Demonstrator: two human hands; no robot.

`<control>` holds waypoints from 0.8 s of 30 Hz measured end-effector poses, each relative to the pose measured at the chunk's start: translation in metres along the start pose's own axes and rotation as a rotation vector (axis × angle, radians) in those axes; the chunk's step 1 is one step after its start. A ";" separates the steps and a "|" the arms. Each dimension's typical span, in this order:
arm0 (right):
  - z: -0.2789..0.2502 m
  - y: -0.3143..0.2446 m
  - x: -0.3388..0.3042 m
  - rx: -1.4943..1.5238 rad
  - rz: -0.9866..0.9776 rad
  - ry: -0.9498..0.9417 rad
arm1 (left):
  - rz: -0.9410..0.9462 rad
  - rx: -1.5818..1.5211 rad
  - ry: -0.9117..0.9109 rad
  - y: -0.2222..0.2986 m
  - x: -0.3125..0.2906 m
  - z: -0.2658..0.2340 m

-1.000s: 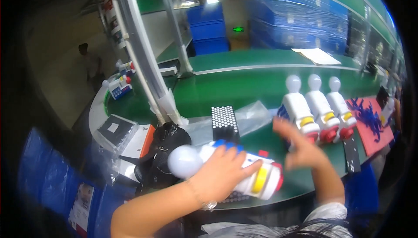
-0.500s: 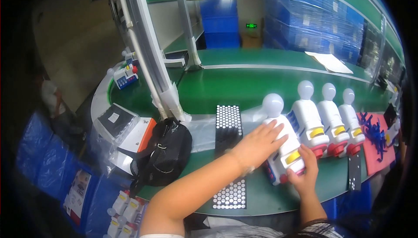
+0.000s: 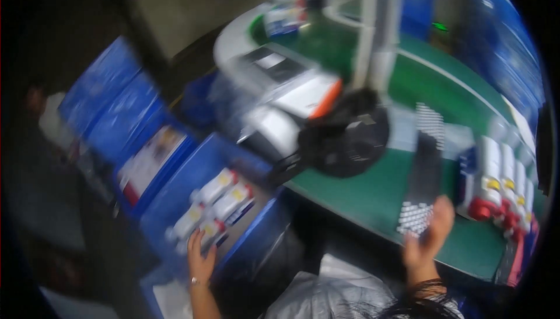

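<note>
My left hand reaches into a blue bin, fingers spread beside several white bulb-topped devices with red and yellow parts. Blur hides whether it touches the nearest one. Above the bench's front edge is my right hand, thumb and fingers apart with nothing visible between them. It is next to a black strip covered at both ends with rows of white round dots. To the right, more white devices stand in a row on the green bench.
A black bag lies on the bench beside a white-and-orange box. Behind them rises a metal post. More devices stand at the far curved end. Blue bins line the left, where another person is visible.
The view has swung left and blurred. Both hands have let go of the white device, and the row at right has one more. My left hand has moved left to the bin.
</note>
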State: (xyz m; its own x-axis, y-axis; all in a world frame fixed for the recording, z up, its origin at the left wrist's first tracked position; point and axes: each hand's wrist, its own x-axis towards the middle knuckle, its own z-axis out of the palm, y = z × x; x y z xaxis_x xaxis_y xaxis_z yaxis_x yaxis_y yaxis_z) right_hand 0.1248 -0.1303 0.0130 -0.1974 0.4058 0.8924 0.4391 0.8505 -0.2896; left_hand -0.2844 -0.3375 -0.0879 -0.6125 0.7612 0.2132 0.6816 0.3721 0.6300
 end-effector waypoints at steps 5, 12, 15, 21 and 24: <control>0.219 -0.119 -0.021 0.582 -0.139 -0.450 | -0.314 0.168 0.196 -0.140 -0.063 -0.017; 0.482 -0.112 -0.078 0.259 -0.520 -1.291 | -0.402 0.320 -0.157 -0.205 -0.019 0.002; 0.537 -0.101 -0.118 0.057 -0.528 -1.540 | -0.391 0.447 -0.300 -0.233 0.019 0.036; 0.595 -0.092 -0.191 0.067 -0.451 -1.475 | -0.224 0.818 -0.109 -0.311 0.039 0.103; 0.605 -0.078 -0.203 0.092 -0.354 -1.393 | -0.464 0.835 -0.399 -0.298 0.061 0.109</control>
State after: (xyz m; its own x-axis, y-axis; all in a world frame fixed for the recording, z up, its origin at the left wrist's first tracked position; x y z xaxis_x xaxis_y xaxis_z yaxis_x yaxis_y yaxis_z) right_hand -0.3996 -0.0760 -0.3549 -0.9856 0.1175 -0.1218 0.1401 0.9702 -0.1977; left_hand -0.4808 -0.3443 -0.3438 -0.8125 0.5129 -0.2772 0.5660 0.8078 -0.1643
